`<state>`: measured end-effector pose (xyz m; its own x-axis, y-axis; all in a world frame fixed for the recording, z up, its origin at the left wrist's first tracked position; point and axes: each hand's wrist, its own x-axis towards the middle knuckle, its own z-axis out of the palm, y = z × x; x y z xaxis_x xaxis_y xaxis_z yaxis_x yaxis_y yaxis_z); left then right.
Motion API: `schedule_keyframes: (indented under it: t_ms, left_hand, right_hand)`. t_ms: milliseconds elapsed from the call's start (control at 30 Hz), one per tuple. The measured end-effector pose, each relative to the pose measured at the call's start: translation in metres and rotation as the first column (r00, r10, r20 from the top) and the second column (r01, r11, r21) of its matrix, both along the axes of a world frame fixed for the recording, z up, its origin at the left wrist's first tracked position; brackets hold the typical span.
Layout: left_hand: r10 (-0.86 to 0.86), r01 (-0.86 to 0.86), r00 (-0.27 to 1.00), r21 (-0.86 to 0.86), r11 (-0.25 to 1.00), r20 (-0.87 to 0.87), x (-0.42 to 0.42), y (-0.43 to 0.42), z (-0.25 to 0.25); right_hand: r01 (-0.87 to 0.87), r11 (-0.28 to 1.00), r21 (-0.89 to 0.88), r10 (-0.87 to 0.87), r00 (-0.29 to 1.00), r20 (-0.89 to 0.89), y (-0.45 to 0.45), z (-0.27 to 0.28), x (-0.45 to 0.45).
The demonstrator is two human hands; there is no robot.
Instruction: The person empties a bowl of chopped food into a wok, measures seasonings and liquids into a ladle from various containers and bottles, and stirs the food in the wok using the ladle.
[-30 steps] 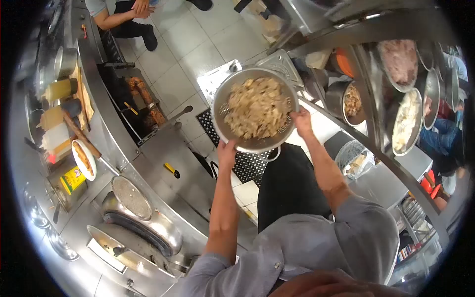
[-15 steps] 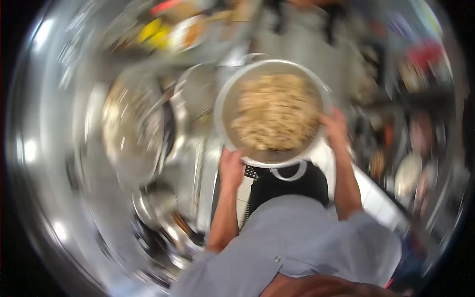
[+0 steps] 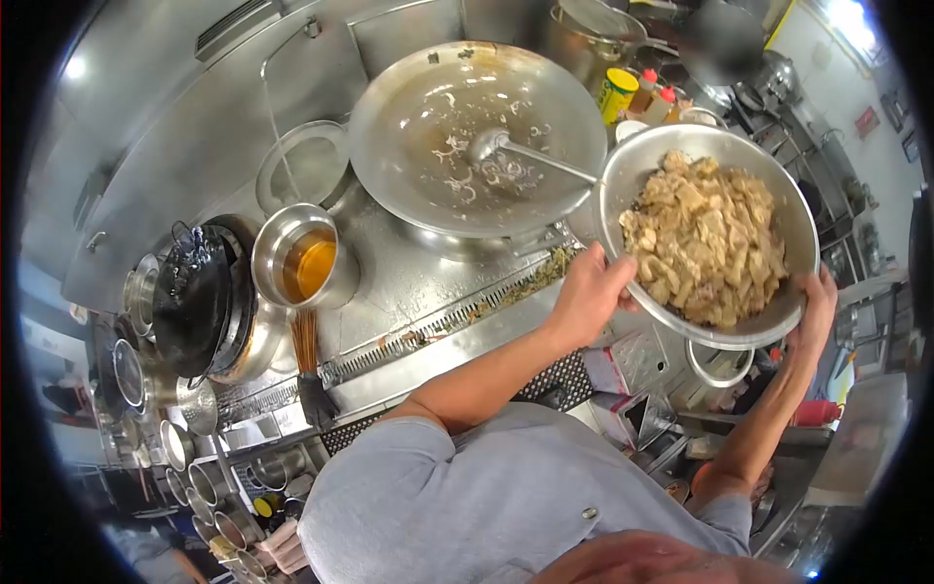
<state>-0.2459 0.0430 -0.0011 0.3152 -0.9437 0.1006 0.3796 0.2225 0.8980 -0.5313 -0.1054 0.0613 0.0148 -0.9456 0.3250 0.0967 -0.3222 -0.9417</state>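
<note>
A large metal colander [image 3: 642, 161] heaped with cooked meat pieces [image 3: 715, 238] is held up at the right. My left hand [image 3: 589, 292] is closed on its lower left rim. My right hand [image 3: 815, 302] grips the lower right rim. Left of the colander stands a wide wok [image 3: 399, 127] with onion-like strips and oily liquid inside. A ladle [image 3: 491, 146] lies in the wok, its handle reaching toward the colander's left edge.
A metal pot [image 3: 341, 277] of amber liquid and a bamboo brush [image 3: 308, 360] are left of the wok. Stacked black woks [image 3: 195, 292] stand farther left. Behind the colander are a yellow can [image 3: 618, 94], red-capped bottles [image 3: 662, 104] and a stockpot [image 3: 593, 44].
The view has turned from the aisle to the stove. My hands still hold the colander, which has gone from the middle of view to the right, beside the wok.
</note>
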Motion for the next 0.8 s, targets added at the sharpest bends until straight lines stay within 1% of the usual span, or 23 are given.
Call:
schedule_keyframes:
  t_ms: [33, 100, 133, 167, 200, 233, 267, 300, 333, 367, 400, 433, 500, 533, 567, 600, 667, 700, 767, 800]
  left_hand:
    - [-0.015, 0.015, 1.000, -0.041, 0.999, 0.006, 0.002, 0.013, 0.007]
    - [-0.024, 0.006, 0.981, -0.092, 0.996, -0.193, 0.018, 0.042, 0.026]
    - [0.022, -0.046, 0.950, -0.070, 0.996, -0.312, 0.032, 0.035, 0.039]
    - [0.017, -0.035, 0.940, -0.046, 0.998, -0.339, 0.056, 0.018, 0.037]
    - [-0.052, 0.033, 0.885, -0.049, 0.998, -0.463, 0.073, 0.005, 0.031]
    - [-0.104, 0.092, 0.807, -0.051, 0.995, -0.581, 0.089, -0.014, 0.030]
    - [-0.052, 0.072, 0.720, 0.001, 0.997, -0.692, 0.093, -0.026, 0.034]
    - [-0.061, 0.071, 0.716, -0.015, 0.997, -0.695, 0.108, -0.048, 0.031]
    - [-0.114, 0.159, 0.551, -0.031, 0.987, -0.827, 0.123, -0.070, 0.013]
    - [-0.148, 0.239, 0.357, -0.063, 0.969, -0.922, 0.132, -0.086, 0.002]
    - [-0.144, 0.192, 0.352, -0.079, 0.978, -0.925, 0.134, -0.097, 0.005]
    - [-0.144, 0.193, 0.342, -0.080, 0.978, -0.929, 0.136, -0.106, 0.002]
    - [-0.196, 0.182, 0.293, -0.147, 0.972, -0.936, 0.143, -0.129, -0.002]
    - [-0.152, 0.165, 0.247, -0.113, 0.980, -0.957, 0.144, -0.137, 0.001]
    - [-0.154, 0.166, 0.236, -0.116, 0.979, -0.959, 0.146, -0.148, 0.004]
    - [-0.256, 0.168, 0.220, -0.222, 0.961, -0.942, 0.148, -0.159, 0.006]
    - [-0.423, 0.173, 0.174, -0.395, 0.902, -0.890, 0.149, -0.181, 0.013]
    - [-0.496, 0.174, 0.151, -0.471, 0.865, -0.855, 0.152, -0.195, 0.022]
    - [-0.687, 0.196, 0.002, -0.673, 0.713, -0.727, 0.154, -0.198, 0.053]
    - [-0.687, 0.197, 0.000, -0.674, 0.712, -0.726, 0.156, -0.197, 0.071]
  right_hand:
    - [-0.020, 0.998, -0.059, 0.019, 1.000, -0.025, 0.017, 0.022, 0.005]
    - [-0.057, 0.988, -0.141, 0.039, 0.991, -0.126, 0.063, 0.079, 0.040]
    - [-0.049, 0.978, -0.202, -0.004, 0.968, -0.251, 0.038, 0.106, 0.062]
    - [-0.085, 0.974, -0.208, 0.005, 0.934, -0.357, 0.014, 0.126, 0.108]
    - [-0.054, 0.970, -0.238, -0.080, 0.850, -0.520, -0.012, 0.139, 0.144]
    - [-0.005, 0.948, -0.318, -0.211, 0.738, -0.641, -0.012, 0.157, 0.201]
    - [-0.033, 0.953, -0.301, -0.201, 0.673, -0.712, -0.033, 0.164, 0.239]
    - [-0.080, 0.901, -0.425, -0.302, 0.588, -0.750, -0.051, 0.168, 0.277]
    - [-0.115, 0.905, -0.410, -0.296, 0.523, -0.800, -0.056, 0.177, 0.310]
    - [-0.149, 0.909, -0.388, -0.287, 0.452, -0.845, -0.057, 0.183, 0.340]
    - [-0.181, 0.894, -0.411, -0.329, 0.358, -0.874, -0.060, 0.190, 0.368]
    - [-0.214, 0.880, -0.424, -0.367, 0.262, -0.893, -0.058, 0.193, 0.389]
    - [-0.245, 0.854, -0.459, -0.414, 0.214, -0.885, -0.043, 0.196, 0.425]
    - [-0.257, 0.837, -0.482, -0.445, 0.191, -0.875, -0.034, 0.198, 0.440]
    - [-0.292, 0.829, -0.478, -0.453, 0.153, -0.879, -0.016, 0.208, 0.452]
    - [-0.324, 0.824, -0.464, -0.454, 0.111, -0.884, 0.003, 0.217, 0.461]
    - [-0.378, 0.758, -0.531, -0.514, 0.155, -0.844, 0.017, 0.225, 0.481]
    - [-0.379, 0.760, -0.528, -0.514, 0.146, -0.845, 0.022, 0.232, 0.489]
    - [-0.517, 0.604, -0.607, -0.624, 0.166, -0.763, 0.033, 0.243, 0.502]
    - [-0.517, 0.604, -0.606, -0.625, 0.164, -0.763, 0.042, 0.249, 0.509]
